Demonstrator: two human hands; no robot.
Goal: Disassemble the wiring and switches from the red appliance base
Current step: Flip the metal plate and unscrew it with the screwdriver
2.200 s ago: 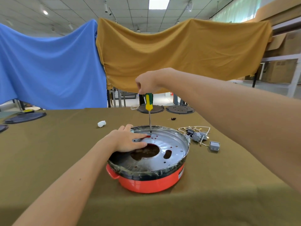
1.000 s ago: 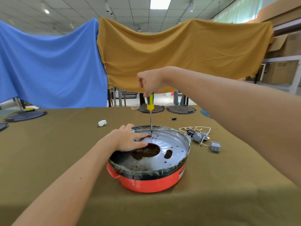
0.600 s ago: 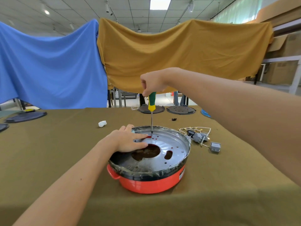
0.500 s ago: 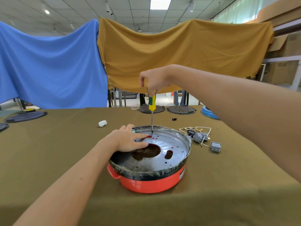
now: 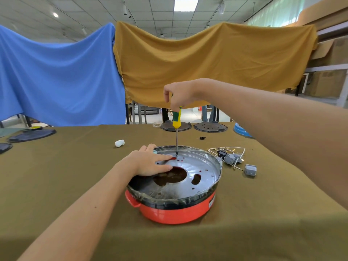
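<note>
Fingers: right hand (image 5: pixel 180 95) grips screwdriver (image 5: pixel 176 120) handle top, hidden | left hand (image 5: pixel 148 162) flat on plate (image 5: pixel 188 176)

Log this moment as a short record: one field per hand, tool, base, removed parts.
left hand: rests flat on the metal plate
right hand: grips the screwdriver from above
screwdriver: upright, tip on the plate's far side
red base: on the olive table, plate on top
wiring and switches: lying on the table, right of the base
</note>
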